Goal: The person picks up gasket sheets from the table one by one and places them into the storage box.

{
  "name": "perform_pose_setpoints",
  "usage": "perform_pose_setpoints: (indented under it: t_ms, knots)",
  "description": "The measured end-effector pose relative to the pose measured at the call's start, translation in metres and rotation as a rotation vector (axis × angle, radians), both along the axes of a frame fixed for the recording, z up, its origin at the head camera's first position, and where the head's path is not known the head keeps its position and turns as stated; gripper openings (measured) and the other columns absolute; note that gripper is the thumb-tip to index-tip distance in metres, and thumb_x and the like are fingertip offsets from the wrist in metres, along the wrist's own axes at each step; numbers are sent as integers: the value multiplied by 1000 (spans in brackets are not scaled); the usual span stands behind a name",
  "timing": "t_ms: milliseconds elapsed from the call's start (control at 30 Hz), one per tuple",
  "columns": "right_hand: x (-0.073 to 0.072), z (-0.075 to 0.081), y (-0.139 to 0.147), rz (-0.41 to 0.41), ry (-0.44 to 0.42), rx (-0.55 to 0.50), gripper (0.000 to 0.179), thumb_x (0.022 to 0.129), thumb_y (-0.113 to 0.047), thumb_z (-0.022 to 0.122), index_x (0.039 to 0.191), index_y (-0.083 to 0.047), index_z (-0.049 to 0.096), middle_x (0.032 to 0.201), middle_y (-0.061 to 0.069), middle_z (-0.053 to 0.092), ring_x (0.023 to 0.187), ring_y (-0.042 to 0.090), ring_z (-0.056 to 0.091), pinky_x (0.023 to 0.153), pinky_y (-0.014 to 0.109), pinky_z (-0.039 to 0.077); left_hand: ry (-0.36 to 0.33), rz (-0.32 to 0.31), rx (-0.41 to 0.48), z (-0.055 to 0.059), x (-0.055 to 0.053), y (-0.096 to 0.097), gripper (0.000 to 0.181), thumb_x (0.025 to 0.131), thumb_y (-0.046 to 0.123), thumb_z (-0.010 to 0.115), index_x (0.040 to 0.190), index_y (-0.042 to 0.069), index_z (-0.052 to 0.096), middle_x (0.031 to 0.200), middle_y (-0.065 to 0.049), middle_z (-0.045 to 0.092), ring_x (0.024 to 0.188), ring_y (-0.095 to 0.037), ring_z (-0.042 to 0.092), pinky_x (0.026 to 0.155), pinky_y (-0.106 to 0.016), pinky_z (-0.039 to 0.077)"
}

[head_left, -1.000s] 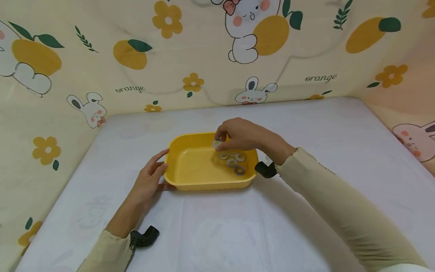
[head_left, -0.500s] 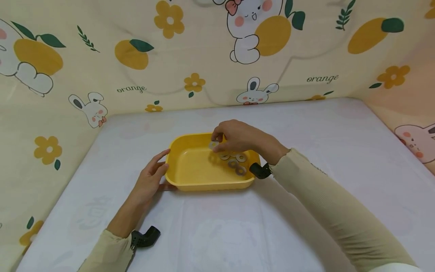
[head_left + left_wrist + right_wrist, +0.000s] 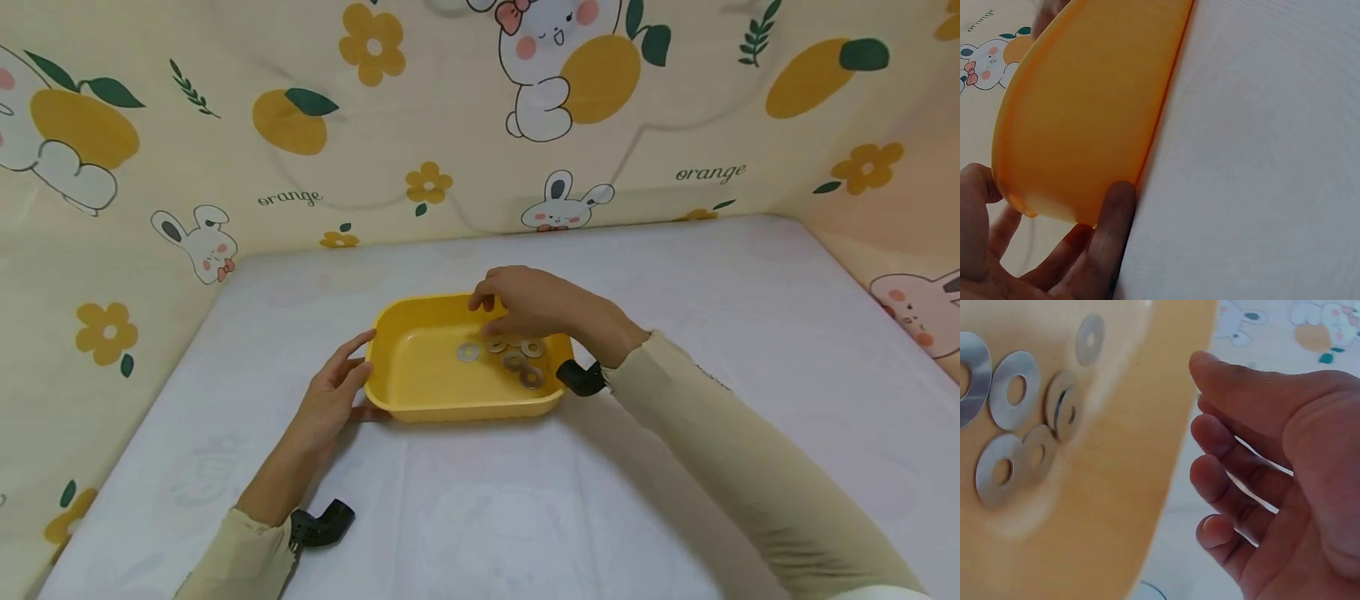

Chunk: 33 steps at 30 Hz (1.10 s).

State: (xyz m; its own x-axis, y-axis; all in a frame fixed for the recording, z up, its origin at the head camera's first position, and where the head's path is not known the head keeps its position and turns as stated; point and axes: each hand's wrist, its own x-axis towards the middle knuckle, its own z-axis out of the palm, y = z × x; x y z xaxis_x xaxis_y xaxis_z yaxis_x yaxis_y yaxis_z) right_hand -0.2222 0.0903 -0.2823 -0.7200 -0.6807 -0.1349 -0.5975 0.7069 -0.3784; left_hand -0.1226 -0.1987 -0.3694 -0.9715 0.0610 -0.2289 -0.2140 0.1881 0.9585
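Observation:
A shallow yellow plastic tray (image 3: 427, 411) sits on the table, with several flat metal washers lying in its right half. One washer (image 3: 468, 352) lies alone near the middle of the tray floor; the others are grouped to its right, some overlapping. My left hand (image 3: 330, 385) holds the tray's left end, its fingers spread along the rim and outer wall, as the left wrist view also shows. Over the tray's far right side hovers my right hand (image 3: 536, 302), fingers loosely bent. In the right wrist view, nothing lies between thumb and fingertips, and the washers (image 3: 1015, 390) are off to the left.
A white cloth (image 3: 480, 508) covers the table. Behind and at both sides stands a cream curtain (image 3: 457, 108) printed with rabbits, oranges and flowers. Each wrist carries a black camera mount (image 3: 322, 525); the right one is close to the tray's right rim.
The washer pinched in my right hand has been let go and now lies on the tray floor. The right fingers have parted and lifted slightly. My left hand stays at the tray's end.

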Motion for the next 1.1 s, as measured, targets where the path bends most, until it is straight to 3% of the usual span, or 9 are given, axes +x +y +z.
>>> perform_pose_setpoints:
  t_ms: [267,433,567,833,1100]
  knots:
    - [19,6,49,-92,28,-112,31,93,-28,70,123,-16,68,110,2,65,100,22,56,84,34,48,-1,-2,-7,-1,1,0,49,106,24,45,153,36,36,142,-17,45,98,-21,64,77,-37,63]
    - [32,-2,82,-147,68,-154,32,92,-27,72,122,-16,69,105,2,66,97,22,57,78,33,48,5,-1,-9,-1,1,-1,49,107,24,44,153,36,35,142,-17,44,100,-22,63,77,-38,63]
    - [40,-13,103,-182,45,-157,33,91,-29,73,122,-17,68,102,-1,65,92,20,56,76,31,48,9,-3,-11,-1,1,-1,49,107,24,44,153,37,35,143,-17,44,101,-22,63,77,-37,63]
    - [37,-18,130,-234,44,-168,27,90,-24,74,116,-21,70,100,-1,65,90,16,55,73,30,47,-7,6,-12,0,1,0,49,107,24,44,153,36,35,143,-16,45,99,-21,63,78,-36,63]
    - [30,-34,138,-197,-116,-59,28,85,-21,78,113,-21,74,102,2,65,89,19,53,71,29,46,-11,10,-15,1,0,1,49,107,23,44,153,36,36,142,-16,46,98,-21,64,78,-36,63]
